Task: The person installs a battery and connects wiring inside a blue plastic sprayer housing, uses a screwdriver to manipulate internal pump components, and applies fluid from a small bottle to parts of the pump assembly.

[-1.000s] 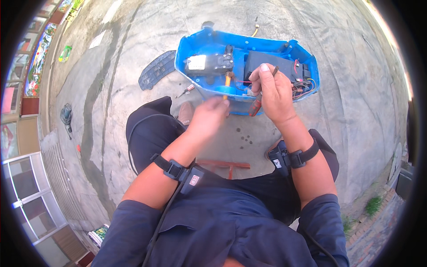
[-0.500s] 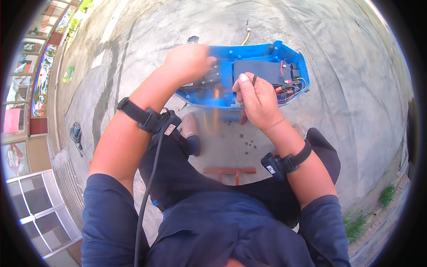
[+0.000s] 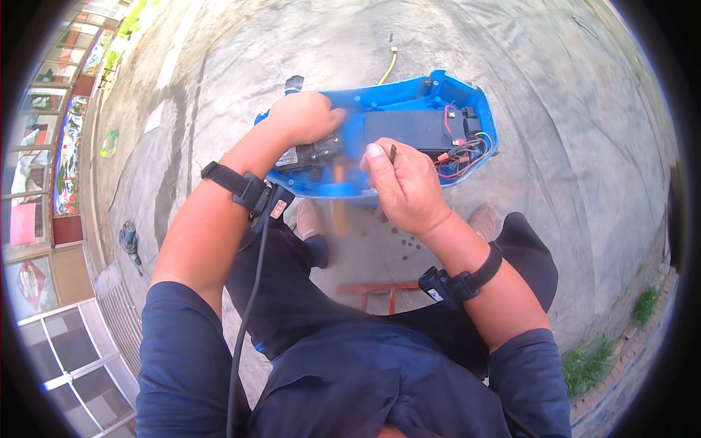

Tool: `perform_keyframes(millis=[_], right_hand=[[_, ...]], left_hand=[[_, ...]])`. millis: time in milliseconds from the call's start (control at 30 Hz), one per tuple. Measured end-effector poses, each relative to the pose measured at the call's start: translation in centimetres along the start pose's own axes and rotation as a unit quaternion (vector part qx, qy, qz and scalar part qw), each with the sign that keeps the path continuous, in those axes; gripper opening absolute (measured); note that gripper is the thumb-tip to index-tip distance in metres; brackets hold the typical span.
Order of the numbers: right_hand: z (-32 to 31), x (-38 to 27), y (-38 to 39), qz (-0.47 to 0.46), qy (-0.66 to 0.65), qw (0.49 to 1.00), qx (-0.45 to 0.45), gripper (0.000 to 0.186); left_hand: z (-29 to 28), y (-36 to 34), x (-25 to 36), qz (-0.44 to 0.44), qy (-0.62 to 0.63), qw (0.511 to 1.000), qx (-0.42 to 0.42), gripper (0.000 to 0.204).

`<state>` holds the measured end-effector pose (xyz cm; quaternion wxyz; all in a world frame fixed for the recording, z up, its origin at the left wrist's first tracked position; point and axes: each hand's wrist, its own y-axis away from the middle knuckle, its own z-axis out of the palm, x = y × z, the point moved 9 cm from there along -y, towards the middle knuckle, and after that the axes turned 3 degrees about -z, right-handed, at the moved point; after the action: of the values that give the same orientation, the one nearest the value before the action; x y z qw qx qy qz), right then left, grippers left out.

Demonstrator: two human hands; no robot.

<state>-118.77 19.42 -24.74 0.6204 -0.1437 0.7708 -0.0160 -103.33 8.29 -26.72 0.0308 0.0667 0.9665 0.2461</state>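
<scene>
Ahead of me, a blue plastic housing (image 3: 467,95) lies with its hollow side up. In it sit a black box-shaped block (image 3: 404,130), thin coloured wires (image 3: 461,155) at the right, and a black ribbed part (image 3: 321,152) at the left. My left hand (image 3: 303,117), fingers curled, is over the housing's left end; what it grips, if anything, is hidden. My right hand (image 3: 407,186) is closed at the near edge, pinching a thin dark rod-like piece (image 3: 393,153) whose end shows above the fingers. A blurred orange-yellow upright streak (image 3: 339,193) shows between the hands; I cannot tell what it is.
A red metal frame (image 3: 376,287) stands between my legs, below the housing. Behind the housing a yellow hose (image 3: 389,64) lies on the grey ground. A corded power tool (image 3: 129,241) lies far left. A black cable (image 3: 244,336) runs along my left arm.
The view has shifted, so the housing sits lower and further left in it. Both hands stay at the housing with their fingers closed; my right hand appears slightly nearer to me.
</scene>
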Motion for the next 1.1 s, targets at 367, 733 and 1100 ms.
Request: perform_keyframes(millis=[367, 733, 1100], right_hand=[[-0.2, -0.6, -0.2, -0.043, 0.027, 0.998, 0.022, 0.034], [-0.3, -0.7, 0.0, -0.033, 0.018, 0.999, 0.016, 0.032], [-0.2, -0.9, -0.4, -0.051, 0.034, 0.998, 0.023, 0.030]], left_hand=[[0.0, 0.2, -0.3, 0.046, 0.005, 0.998, 0.039, 0.053], [-0.2, 0.4, -0.7, 0.027, 0.010, 0.999, 0.037, 0.052], [-0.4, 1.5, -1.2, 0.030, 0.068, 0.987, 0.143, 0.046]])
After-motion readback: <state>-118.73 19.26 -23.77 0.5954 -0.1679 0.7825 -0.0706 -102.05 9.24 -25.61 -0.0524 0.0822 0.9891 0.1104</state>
